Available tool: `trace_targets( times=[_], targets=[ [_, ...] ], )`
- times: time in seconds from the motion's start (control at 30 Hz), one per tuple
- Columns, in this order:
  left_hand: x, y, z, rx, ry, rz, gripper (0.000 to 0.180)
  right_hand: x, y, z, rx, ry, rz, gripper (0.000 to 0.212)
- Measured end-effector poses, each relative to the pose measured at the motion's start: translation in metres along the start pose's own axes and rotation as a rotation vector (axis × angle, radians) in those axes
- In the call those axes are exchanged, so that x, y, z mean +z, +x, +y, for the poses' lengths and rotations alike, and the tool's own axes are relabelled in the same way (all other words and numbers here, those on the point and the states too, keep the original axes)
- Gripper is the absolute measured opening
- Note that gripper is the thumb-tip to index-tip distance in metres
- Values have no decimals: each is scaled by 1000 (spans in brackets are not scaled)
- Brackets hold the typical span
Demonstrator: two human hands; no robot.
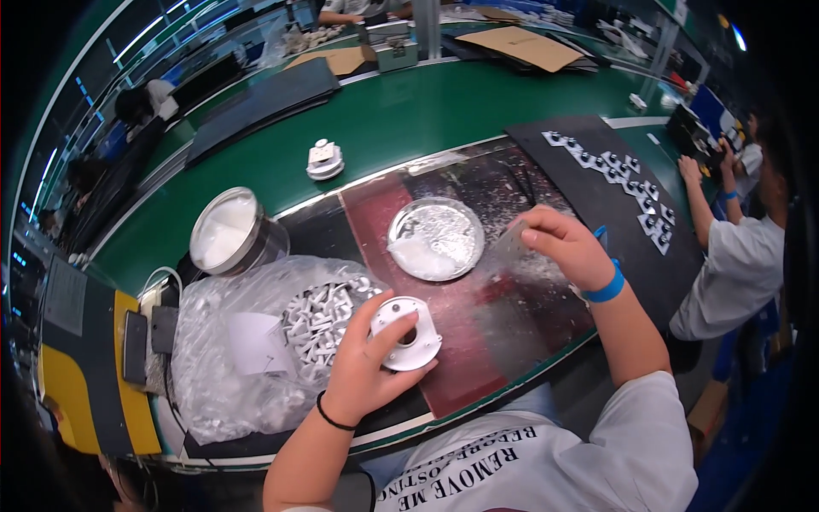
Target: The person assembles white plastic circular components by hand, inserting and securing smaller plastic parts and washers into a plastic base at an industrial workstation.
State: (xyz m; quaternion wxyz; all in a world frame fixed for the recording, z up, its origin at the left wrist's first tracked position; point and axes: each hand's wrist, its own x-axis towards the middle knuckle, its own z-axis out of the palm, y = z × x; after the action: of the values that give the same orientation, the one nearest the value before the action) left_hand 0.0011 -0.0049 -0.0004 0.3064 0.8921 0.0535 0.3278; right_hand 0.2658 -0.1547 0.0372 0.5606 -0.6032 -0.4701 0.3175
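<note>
Shirt (614, 452) near | left hand (363, 365) clamped disc (428, 341), right hand (570, 245) pinched grey piece (511, 242) | disc seemed light, stiff; rim suited gripping

It's one fisheye cam, left side of the wearer's head, tilted down and forward over the long flat green worktop (444, 102), pretty close to the bare left hand (363, 367) and bare right hand (570, 246), lines bending near the rim
</note>
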Motion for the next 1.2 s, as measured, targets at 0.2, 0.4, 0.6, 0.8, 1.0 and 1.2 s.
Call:
trace_targets(
  times=[0.2,0.4,0.6,0.8,1.0,1.2],
  targets=[
    [8,-7,-18,38,-173,100,87,60,24,-25,99,275,-388,25],
    [7,-8,-22,-10,-179,115,89,85,49,-31,-122,88,-581,27],
    [7,-9,-24,7,-179,101,90,89,60,-18,97,312,-547,32],
    [8,-8,-22,20,-103,109,90,85,60,-26,-229,-77,-602,16],
    [17,-14,-20,-7,-229,-45,111,89,68,-20,-250,-125,-726,17],
    [14,-8,-14,-5,-272,-198,130,97,76,2,-379,-56,-844,12]
  ],
)
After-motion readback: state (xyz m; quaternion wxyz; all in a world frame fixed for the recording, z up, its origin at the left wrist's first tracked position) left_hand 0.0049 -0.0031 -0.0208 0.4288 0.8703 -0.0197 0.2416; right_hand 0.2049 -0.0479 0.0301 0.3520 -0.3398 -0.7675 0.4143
